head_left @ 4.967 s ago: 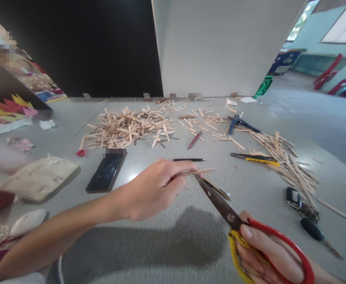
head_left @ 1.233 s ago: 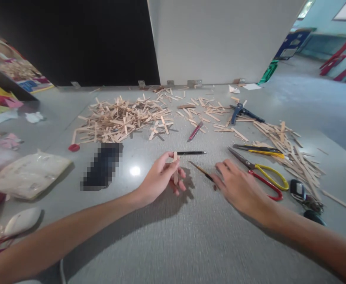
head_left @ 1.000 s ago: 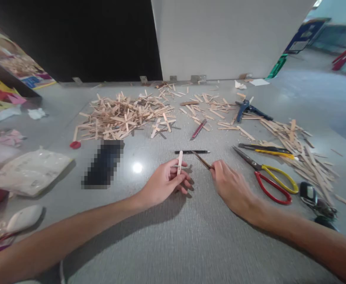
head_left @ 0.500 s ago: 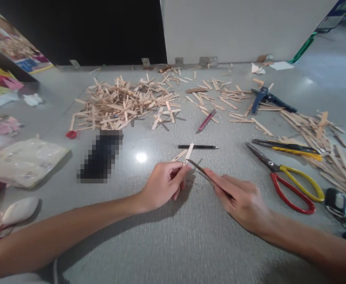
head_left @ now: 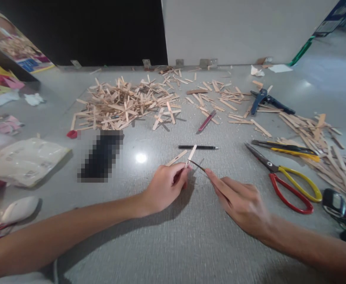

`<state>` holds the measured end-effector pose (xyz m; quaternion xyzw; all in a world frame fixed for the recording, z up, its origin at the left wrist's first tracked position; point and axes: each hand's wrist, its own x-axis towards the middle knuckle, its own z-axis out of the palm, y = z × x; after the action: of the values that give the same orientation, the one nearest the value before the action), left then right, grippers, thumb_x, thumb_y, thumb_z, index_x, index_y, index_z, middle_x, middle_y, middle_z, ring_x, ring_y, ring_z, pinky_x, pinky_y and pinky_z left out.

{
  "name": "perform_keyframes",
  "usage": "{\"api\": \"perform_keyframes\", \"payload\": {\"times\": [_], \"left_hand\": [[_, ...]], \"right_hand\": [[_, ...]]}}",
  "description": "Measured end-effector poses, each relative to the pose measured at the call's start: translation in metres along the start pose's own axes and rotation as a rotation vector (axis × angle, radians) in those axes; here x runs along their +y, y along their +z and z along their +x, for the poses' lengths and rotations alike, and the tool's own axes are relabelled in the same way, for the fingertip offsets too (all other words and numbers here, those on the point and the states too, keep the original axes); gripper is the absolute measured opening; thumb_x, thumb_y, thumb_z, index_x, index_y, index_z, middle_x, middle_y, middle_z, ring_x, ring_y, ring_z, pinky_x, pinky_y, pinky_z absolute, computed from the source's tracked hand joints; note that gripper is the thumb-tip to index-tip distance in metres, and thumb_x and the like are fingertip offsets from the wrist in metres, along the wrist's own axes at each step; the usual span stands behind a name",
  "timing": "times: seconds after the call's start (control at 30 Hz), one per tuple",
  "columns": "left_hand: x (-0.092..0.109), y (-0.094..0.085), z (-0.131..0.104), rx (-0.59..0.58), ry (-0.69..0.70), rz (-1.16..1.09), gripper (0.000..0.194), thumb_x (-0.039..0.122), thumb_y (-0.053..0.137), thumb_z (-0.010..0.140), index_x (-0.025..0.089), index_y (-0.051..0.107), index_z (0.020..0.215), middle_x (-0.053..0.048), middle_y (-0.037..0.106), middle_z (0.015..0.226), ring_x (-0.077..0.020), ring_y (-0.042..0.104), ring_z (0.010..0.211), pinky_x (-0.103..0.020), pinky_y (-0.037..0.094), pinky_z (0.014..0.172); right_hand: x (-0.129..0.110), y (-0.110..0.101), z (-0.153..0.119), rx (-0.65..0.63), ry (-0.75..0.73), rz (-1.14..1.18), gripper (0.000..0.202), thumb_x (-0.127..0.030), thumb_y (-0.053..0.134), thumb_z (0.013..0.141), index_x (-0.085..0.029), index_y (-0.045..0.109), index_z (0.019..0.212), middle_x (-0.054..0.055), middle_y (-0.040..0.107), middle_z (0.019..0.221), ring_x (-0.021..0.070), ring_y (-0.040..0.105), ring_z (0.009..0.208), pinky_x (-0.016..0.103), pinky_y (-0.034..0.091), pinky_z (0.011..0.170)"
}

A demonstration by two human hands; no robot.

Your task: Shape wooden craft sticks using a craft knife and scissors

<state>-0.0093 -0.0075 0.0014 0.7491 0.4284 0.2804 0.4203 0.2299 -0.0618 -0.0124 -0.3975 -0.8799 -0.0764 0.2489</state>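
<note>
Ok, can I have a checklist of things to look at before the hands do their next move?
1. Left hand gripping the flat pale wooden stick: ok.
2. Right hand holding the slim dark-bladed tool: ok.
3. Left fingertips well away from the tool's tip: not ok, they are close beside it.
4. Tool touching the stick: cannot tell, they overlap in this view.
5. Metal scissors with red and yellow handles lying apart from both hands: ok.

We get flat indoor light, one round glare spot (head_left: pixel 141 157) on the tabletop (head_left: pixel 161 248), soft shadow under the left hand (head_left: pixel 164 187), stretched edges, pixelated patch (head_left: pixel 100 156) left.
</note>
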Motion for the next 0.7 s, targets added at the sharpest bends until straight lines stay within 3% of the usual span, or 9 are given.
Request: {"api": "perform_keyframes", "payload": {"times": [0.1, 0.17, 0.23, 0.27, 0.33, 0.4, 0.47, 0.6, 0.7], "left_hand": [[-0.002, 0.001, -0.003, 0.037, 0.073, 0.071, 0.041, 0.025, 0.046, 0.109, 0.02, 0.055, 0.069, 0.005, 0.058, 0.054, -0.0079, 0.05, 0.041, -0.021, 0.036, 0.047], [-0.003, 0.002, -0.005, 0.068, 0.115, 0.108, 0.04, 0.022, 0.046, 0.109, 0.02, 0.053, 0.07, 0.005, 0.057, 0.054, -0.008, 0.049, 0.042, -0.021, 0.035, 0.047], [-0.004, 0.003, -0.007, 0.099, 0.148, 0.133, 0.038, 0.02, 0.046, 0.109, 0.02, 0.052, 0.071, 0.005, 0.057, 0.056, -0.0082, 0.048, 0.043, -0.021, 0.035, 0.048], [-0.005, 0.004, -0.007, 0.112, 0.161, 0.14, 0.038, 0.02, 0.045, 0.109, 0.02, 0.051, 0.071, 0.005, 0.057, 0.057, -0.0083, 0.047, 0.043, -0.021, 0.035, 0.048], [-0.007, 0.006, -0.008, 0.136, 0.183, 0.153, 0.038, 0.019, 0.045, 0.109, 0.02, 0.05, 0.071, 0.005, 0.055, 0.057, -0.0083, 0.045, 0.043, -0.022, 0.035, 0.048], [-0.009, 0.007, -0.008, 0.152, 0.202, 0.168, 0.038, 0.019, 0.044, 0.109, 0.021, 0.049, 0.071, 0.006, 0.053, 0.057, -0.0083, 0.044, 0.043, -0.022, 0.035, 0.048], [-0.011, 0.009, -0.009, 0.168, 0.217, 0.184, 0.039, 0.02, 0.044, 0.11, 0.021, 0.047, 0.071, 0.006, 0.05, 0.056, -0.0086, 0.042, 0.043, -0.022, 0.034, 0.048], [-0.011, 0.009, -0.01, 0.169, 0.191, 0.207, 0.039, 0.022, 0.044, 0.11, 0.022, 0.045, 0.071, 0.007, 0.048, 0.056, -0.0093, 0.041, 0.044, -0.023, 0.034, 0.049], [-0.009, 0.008, -0.01, 0.154, 0.146, 0.221, 0.039, 0.024, 0.043, 0.11, 0.023, 0.045, 0.071, 0.006, 0.049, 0.056, -0.0097, 0.041, 0.045, -0.024, 0.033, 0.05]], "right_hand": [[-0.002, -0.001, -0.001, -0.015, -0.024, -0.079, 0.073, 0.0, 0.038, 0.111, -0.009, 0.006, 0.176, -0.004, 0.064, 0.07, 0.0144, 0.057, 0.047, 0.029, 0.046, 0.045], [-0.004, -0.001, -0.001, -0.02, -0.022, -0.091, 0.074, 0.001, 0.036, 0.111, -0.008, 0.002, 0.176, -0.004, 0.065, 0.069, 0.0143, 0.058, 0.047, 0.029, 0.046, 0.044], [-0.007, 0.0, -0.001, -0.013, -0.003, -0.064, 0.069, 0.0, 0.036, 0.112, -0.006, 0.011, 0.176, -0.003, 0.066, 0.07, 0.0141, 0.06, 0.049, 0.029, 0.044, 0.044], [-0.009, 0.001, -0.001, -0.002, 0.013, -0.037, 0.062, -0.002, 0.037, 0.113, -0.004, 0.023, 0.173, -0.003, 0.066, 0.07, 0.0137, 0.06, 0.049, 0.029, 0.044, 0.044], [-0.013, 0.002, 0.0, 0.031, 0.059, 0.035, 0.045, -0.006, 0.04, 0.114, 0.0, 0.053, 0.157, -0.003, 0.065, 0.068, 0.0125, 0.057, 0.047, 0.028, 0.044, 0.044], [-0.017, 0.003, 0.002, 0.055, 0.12, 0.125, 0.038, -0.011, 0.043, 0.115, 0.002, 0.07, 0.137, -0.003, 0.064, 0.064, 0.0112, 0.053, 0.044, 0.026, 0.045, 0.045], [-0.019, 0.002, 0.003, 0.062, 0.188, 0.207, 0.038, -0.015, 0.043, 0.116, 0.0, 0.075, 0.131, -0.002, 0.064, 0.062, 0.0106, 0.052, 0.044, 0.024, 0.048, 0.047], [-0.021, 0.001, 0.003, 0.022, 0.299, 0.329, 0.04, -0.018, 0.045, 0.114, -0.009, 0.075, 0.138, 0.0, 0.07, 0.064, 0.0115, 0.06, 0.05, 0.022, 0.053, 0.054], [-0.023, 0.001, 0.004, 0.002, 0.378, 0.425, 0.041, -0.02, 0.047, 0.112, -0.009, 0.077, 0.138, 0.001, 0.072, 0.064, 0.0133, 0.062, 0.05, 0.024, 0.055, 0.054]]}}
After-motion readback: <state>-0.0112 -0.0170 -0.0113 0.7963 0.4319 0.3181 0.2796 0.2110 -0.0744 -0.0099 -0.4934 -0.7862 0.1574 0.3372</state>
